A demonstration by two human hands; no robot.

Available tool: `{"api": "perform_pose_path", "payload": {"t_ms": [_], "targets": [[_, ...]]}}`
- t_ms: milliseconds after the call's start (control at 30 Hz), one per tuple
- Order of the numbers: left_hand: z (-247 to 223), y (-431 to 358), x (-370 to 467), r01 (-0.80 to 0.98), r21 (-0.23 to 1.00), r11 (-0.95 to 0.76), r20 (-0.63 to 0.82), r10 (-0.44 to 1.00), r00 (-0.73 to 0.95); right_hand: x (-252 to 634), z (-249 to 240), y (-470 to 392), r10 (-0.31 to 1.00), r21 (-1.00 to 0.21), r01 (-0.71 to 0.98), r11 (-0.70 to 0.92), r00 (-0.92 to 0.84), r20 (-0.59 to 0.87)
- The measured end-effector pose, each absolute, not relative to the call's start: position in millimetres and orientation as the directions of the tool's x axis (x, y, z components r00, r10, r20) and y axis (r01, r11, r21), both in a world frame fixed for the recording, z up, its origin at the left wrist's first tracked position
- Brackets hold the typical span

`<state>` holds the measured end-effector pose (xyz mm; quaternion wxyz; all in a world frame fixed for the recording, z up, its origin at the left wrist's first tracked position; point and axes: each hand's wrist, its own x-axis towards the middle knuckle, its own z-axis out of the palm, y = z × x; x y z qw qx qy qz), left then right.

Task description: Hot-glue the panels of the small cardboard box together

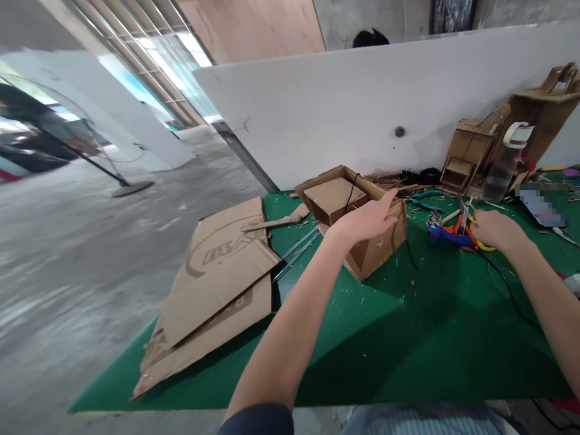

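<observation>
The left hand [365, 220] lies flat on the near rim of an open cardboard box [357, 226], fingers spread and resting, not clamped. The box sits mid-table on the green mat [408, 326], a smaller brown block inside it. The right hand [493, 229] is curled over a heap of tools [453, 232] to the right, fingers closed about something I cannot tell. It looks like steadying the box while picking a tool; a firm hold on the soft, matte, creased cardboard seems needed. Flat cardboard sheets [217, 290] lie left
</observation>
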<state>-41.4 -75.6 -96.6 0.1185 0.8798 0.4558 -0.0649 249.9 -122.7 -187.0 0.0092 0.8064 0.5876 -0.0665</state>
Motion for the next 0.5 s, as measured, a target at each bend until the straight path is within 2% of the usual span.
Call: {"api": "perform_pose_path", "payload": {"t_ms": [100,333,500], "targets": [[-97,-76,-41,0.824,0.163,-0.542,-0.217,0.795,0.566,264,-205,-124,0.906,-0.002,0.931,-0.364,0.354,-0.230],[-97,-77,-39,0.828,0.144,-0.541,-0.219,0.799,0.560,262,-221,-112,0.911,-0.022,0.930,-0.367,0.354,-0.213],[-98,-77,-41,0.827,0.165,-0.537,-0.214,0.799,0.561,265,-226,-114,0.916,-0.047,0.920,-0.389,0.380,-0.131]]}}
